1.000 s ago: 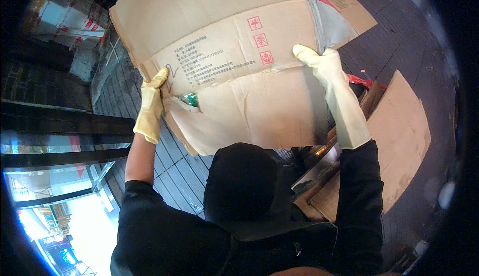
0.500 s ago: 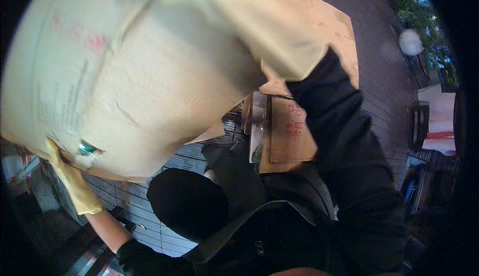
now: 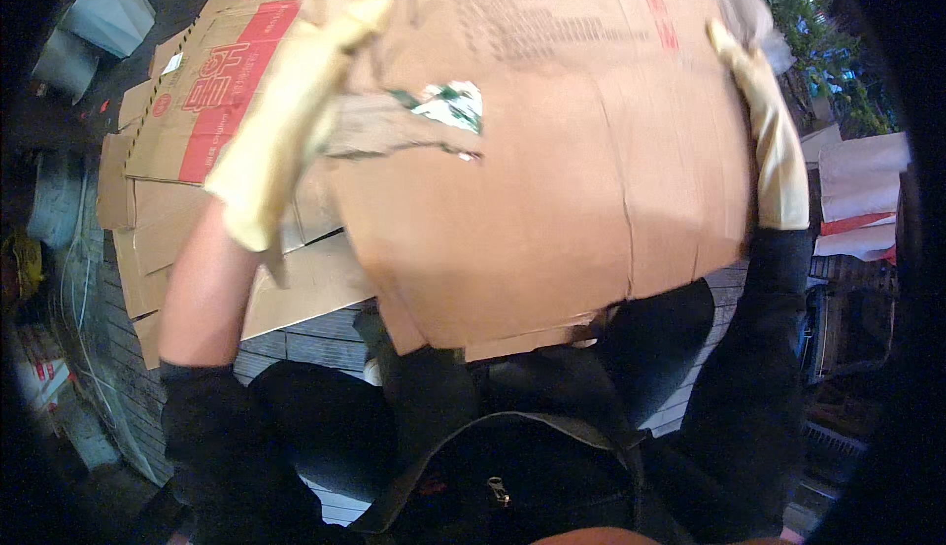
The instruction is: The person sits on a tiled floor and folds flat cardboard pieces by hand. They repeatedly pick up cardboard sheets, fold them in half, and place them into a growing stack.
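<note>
A large flattened cardboard box (image 3: 552, 200), brown with faded printing, is held up in front of me. It has a torn patch with green and white showing through. My left hand (image 3: 305, 111), in a pale yellow rubber glove, is closed on its left edge, a little blurred. On the opposite edge my right hand (image 3: 764, 116), gloved alike, grips with the thumb on the near face; its other fingers are hidden behind the board. The sheet's lower edge hangs above my knees.
Several flattened boxes lie stacked on the left; the top cardboard sheet (image 3: 212, 102) carries a red band. Paved ground (image 3: 315, 343) shows below them. White bags or cloths (image 3: 862, 185) stand at the right, near green plants (image 3: 818, 42). A pale container (image 3: 108, 8) stands far left.
The cardboard has swung from the left to the middle and turned in my hands. My right hand has moved to its right edge, my left hand up and right. The red-banded stack has come into view.
</note>
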